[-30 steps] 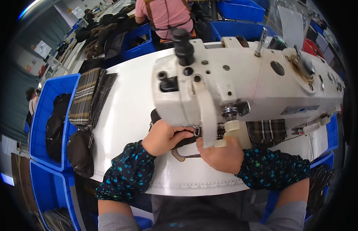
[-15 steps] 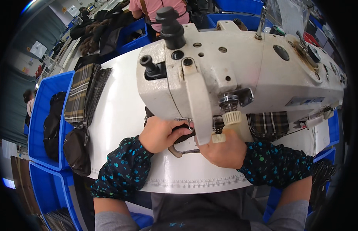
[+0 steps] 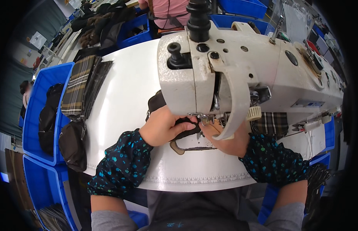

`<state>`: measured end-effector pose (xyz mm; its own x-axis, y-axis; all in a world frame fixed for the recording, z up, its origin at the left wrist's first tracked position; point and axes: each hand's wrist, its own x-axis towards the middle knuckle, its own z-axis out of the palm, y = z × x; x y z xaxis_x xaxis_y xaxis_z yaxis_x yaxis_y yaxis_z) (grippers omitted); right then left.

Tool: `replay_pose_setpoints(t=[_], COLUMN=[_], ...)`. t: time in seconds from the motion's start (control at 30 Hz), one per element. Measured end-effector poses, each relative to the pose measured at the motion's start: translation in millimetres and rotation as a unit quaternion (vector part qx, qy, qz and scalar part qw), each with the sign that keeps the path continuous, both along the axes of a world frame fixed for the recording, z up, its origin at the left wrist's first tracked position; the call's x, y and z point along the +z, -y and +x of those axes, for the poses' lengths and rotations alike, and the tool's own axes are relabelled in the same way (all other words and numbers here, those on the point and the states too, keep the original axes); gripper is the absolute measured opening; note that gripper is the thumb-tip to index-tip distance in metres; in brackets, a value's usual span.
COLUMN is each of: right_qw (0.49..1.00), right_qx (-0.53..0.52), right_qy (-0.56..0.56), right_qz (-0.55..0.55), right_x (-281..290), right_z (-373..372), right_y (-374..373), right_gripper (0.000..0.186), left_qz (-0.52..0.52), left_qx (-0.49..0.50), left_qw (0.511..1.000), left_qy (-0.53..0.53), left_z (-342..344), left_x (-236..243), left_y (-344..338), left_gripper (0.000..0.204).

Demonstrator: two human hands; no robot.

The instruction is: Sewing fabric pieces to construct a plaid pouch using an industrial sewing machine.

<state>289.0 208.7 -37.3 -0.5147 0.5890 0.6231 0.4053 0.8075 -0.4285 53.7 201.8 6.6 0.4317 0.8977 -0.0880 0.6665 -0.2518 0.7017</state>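
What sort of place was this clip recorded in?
Probably a sewing workshop: a large white metal sewing machine stands on a glossy white table, brown-and-black plaid fabric pieces are stacked at the left, and an open blue plastic bin holds dark fabric items.

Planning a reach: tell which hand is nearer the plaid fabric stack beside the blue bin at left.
Left. The left hand, on dark fabric, is right of the plaid fabric stack; the right hand is farther right, at the sewing machine.
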Motion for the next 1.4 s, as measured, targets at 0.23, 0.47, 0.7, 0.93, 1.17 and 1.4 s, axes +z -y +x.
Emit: replay_pose_setpoints(t=[0.23, 0.47, 0.7, 0.93, 1.17, 1.4], right_qw=[0.993, 0.949, 0.977, 0.981, 0.974, 0.990], right_qx=[0.065, 0.059, 0.017, -0.065, -0.130, -0.047], right_qy=[0.070, 0.276, 0.166, 0.166, 0.158, 0.104], right_qz=[0.075, 0.137, 0.131, 0.073, 0.102, -0.080], right_x=[-2.2, 11.5, 0.7, -18.9, -50.5, -17.7], right_z=[3.6, 12.3, 4.6, 1.3, 1.6, -4.6], right_y=[-5.1, 17.1, 23.3, 25.7, 25.5, 23.8], right_gripper=[0.020, 0.028, 0.020, 0.014, 0.010, 0.010], left_qz=[0.008, 0.124, 0.140, 0.152, 0.179, 0.174], left_qx=[-0.015, -0.021, -0.013, -0.002, 0.019, 0.025], left_qw=[0.998, 0.992, 0.990, 0.988, 0.982, 0.984], left_qy=[0.060, -0.032, -0.021, -0.015, -0.057, 0.005], left_z=[-3.1, 3.1, 4.7, 2.4, 7.4, -0.9], left_x=[-13.4, -10.3, -9.5, -8.4, 1.4, -15.5], left_y=[-1.4, 7.0, 6.9, 5.8, 2.4, -4.8], left_gripper=[0.018, 0.020, 0.021, 0.022, 0.022, 0.027])
